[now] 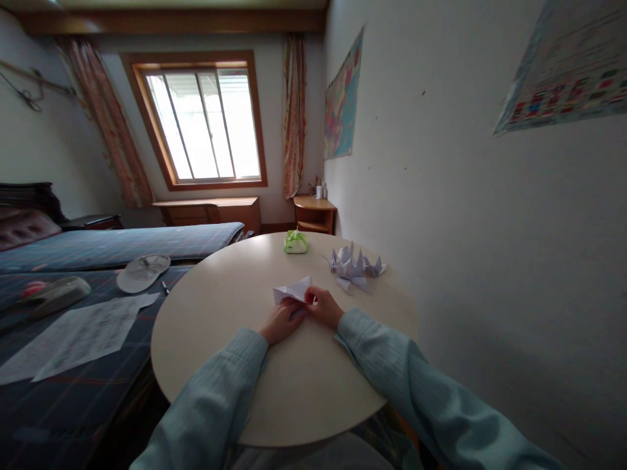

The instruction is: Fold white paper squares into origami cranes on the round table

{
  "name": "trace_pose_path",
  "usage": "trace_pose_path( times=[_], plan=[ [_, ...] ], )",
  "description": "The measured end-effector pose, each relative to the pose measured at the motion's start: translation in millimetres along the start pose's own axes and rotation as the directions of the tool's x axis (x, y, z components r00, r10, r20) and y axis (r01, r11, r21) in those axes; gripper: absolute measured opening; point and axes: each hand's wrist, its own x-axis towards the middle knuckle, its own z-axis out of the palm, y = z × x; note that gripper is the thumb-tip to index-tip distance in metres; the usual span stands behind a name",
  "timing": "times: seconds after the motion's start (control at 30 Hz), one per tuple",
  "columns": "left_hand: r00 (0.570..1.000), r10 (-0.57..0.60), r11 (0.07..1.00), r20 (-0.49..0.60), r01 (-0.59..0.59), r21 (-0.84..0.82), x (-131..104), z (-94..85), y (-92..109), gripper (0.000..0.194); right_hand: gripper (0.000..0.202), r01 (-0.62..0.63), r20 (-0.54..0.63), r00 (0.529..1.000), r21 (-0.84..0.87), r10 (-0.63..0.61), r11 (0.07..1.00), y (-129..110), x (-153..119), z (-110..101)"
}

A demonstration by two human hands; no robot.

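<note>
We're pinching the folded paper (pixel 292 290) with left hand (pixel 283 321) and right hand (pixel 323 307) mid-tabletop (pixel 220 339), probably risking a crooked crease if it's slipping.

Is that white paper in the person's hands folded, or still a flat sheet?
Folded. The white paper shows creases and pointed flaps, pinched between the left hand and the right hand on the round table.

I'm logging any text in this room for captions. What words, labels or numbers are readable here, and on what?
None can be read.
Wall map: print too small.
Flag chart: rows of flags, lettering blurred.
Printed sheets on the bed: text too small.
Green pack: no legible label.
</note>
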Motion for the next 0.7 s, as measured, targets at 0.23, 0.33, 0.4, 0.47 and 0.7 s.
trace_pose_path(
  times=[0.23, 0.33, 0.4, 0.47, 0.7],
  plan=[
    [0.996, -0.025, 0.983, 0.088, 0.009, 0.181, -0.6, 0.1, 1.2, 0.034, 0.009, 0.108, -0.027, 0.994, 0.047, -0.106, 0.993, 0.1, 0.5, 0.2],
    [0.991, -0.047, 0.955, 0.123, 0.009, 0.297, 0.6, -1.6, 4.2, 0.039, 0.011, 0.155, -0.067, 0.986, 0.064, -0.151, 0.986, 0.7, 1.3, -1.0],
    [0.992, -0.046, 0.941, 0.12, 0.003, 0.337, 1.2, -2.6, 6.0, 0.044, 0.011, 0.166, -0.106, 0.982, 0.073, -0.158, 0.983, 0.3, 1.3, -1.9],
    [0.991, -0.059, 0.931, 0.118, 0.012, 0.366, 1.7, -3.3, 7.6, 0.047, 0.01, 0.162, -0.151, 0.977, 0.073, -0.15, 0.984, 0.2, 1.0, -2.2],
    [0.984, -0.144, 0.881, 0.109, 0.078, 0.466, 2.2, -2.7, 10.8, 0.056, 0.011, 0.131, -0.267, 0.957, 0.049, -0.113, 0.99, 1.8, -0.2, -1.0]
  ],
)
